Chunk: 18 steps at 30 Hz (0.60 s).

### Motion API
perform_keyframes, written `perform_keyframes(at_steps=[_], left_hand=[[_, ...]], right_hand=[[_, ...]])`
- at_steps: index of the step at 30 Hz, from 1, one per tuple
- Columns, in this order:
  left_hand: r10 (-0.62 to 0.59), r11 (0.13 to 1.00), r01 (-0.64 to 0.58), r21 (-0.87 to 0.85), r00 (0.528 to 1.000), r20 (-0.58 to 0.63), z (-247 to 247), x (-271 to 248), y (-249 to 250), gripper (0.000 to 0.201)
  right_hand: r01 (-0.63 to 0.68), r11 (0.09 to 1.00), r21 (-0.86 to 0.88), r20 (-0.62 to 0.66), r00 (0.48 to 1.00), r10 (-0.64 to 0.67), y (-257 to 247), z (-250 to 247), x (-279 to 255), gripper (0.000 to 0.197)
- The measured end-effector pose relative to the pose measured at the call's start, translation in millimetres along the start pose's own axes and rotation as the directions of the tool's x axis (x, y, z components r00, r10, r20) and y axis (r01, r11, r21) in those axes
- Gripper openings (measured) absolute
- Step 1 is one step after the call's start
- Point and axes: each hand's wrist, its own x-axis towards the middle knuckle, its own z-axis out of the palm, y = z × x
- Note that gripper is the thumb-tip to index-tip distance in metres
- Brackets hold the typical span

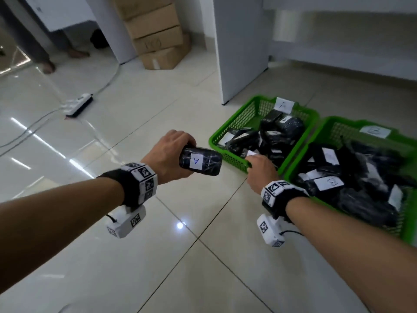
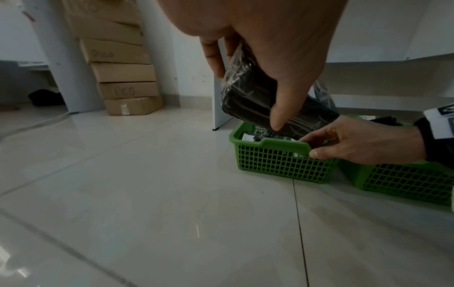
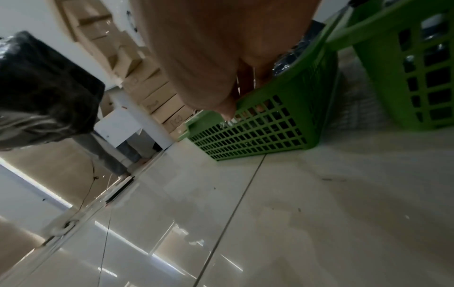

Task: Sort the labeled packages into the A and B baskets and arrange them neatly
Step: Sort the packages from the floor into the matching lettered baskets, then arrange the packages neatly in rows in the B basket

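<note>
The left hand (image 1: 169, 154) was wrapped around one end of a black package (image 1: 200, 161), thumb on one face and fingers on the other, holding it in the air above the floor (image 1: 135, 256) just left of basket A (image 1: 234, 159). The package's white label, marked A, faced up. In the left wrist view the package (image 2: 258, 101) hung tilted over the near rim of that basket (image 2: 282, 161).

The right hand (image 1: 261, 175) gripped the near rim of basket A close to its near right corner, fingers curled over the edge to the inside and thumb on the outer mesh wall; the right wrist view showed its fingertips (image 3: 227, 111) at the rim.

Basket A stood on the floor with a paper tag marked A on its far rim and several black packages piled loosely inside. Basket B (image 1: 297, 175) stood just beside it on the right, touching or nearly touching along the long side, tagged on its far rim and heaped with black packages, one with a B label near the front.

Cardboard boxes (image 1: 155, 32) were stacked against the far wall, and a power strip (image 1: 79, 105) lay on the floor to the left.
</note>
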Motion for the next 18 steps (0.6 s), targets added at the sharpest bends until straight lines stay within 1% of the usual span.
perform_keyframes(at_steps=[2,4,6,8,10,12,15,17,18], left_hand=[[0.033,0.999,-0.033,0.025,0.999,0.009,-3.9,24.7,8.0,0.055],[0.039,0.999,-0.039,-0.001,0.999,0.017,0.7,46.0,12.2,0.056],[0.036,0.998,-0.035,-0.045,0.999,0.012,12.8,66.2,12.9,0.057],[-0.012,0.997,0.012,-0.082,1.000,-0.006,29.2,88.3,12.4,0.058],[-0.093,0.987,0.091,-0.135,0.996,-0.010,45.6,114.2,14.6,0.060],[-0.157,0.969,0.151,-0.197,0.988,-0.014,61.5,141.7,18.6,0.062],[-0.192,0.951,0.182,-0.248,0.981,-0.019,85.6,183.0,24.8,0.058],[-0.193,0.947,0.183,-0.266,0.981,-0.014,101.8,208.2,29.7,0.050],[-0.187,0.949,0.179,-0.260,0.982,-0.007,110.0,219.5,31.7,0.050]], right_hand=[[-0.022,0.999,0.040,-0.017,1.000,0.023,1.8,2.1,-1.4,0.030],[-0.043,0.999,0.005,0.014,0.999,0.043,3.2,7.5,-2.0,0.031],[-0.054,0.999,-0.011,0.051,0.997,0.054,4.7,7.7,-2.3,0.038],[0.000,1.000,0.000,0.079,0.997,0.000,7.1,3.0,-5.1,0.045],[0.066,0.998,-0.004,0.081,0.995,-0.066,13.4,-2.3,-12.9,0.049],[0.089,0.995,-0.037,0.070,0.994,-0.086,24.3,-5.8,-21.3,0.051],[0.081,0.996,-0.039,0.109,0.991,-0.077,41.7,-8.6,-26.9,0.052],[0.091,0.996,0.004,0.119,0.989,-0.091,46.8,-8.2,-27.2,0.052],[0.091,0.996,0.020,0.119,0.989,-0.092,46.9,-7.6,-26.2,0.052]])
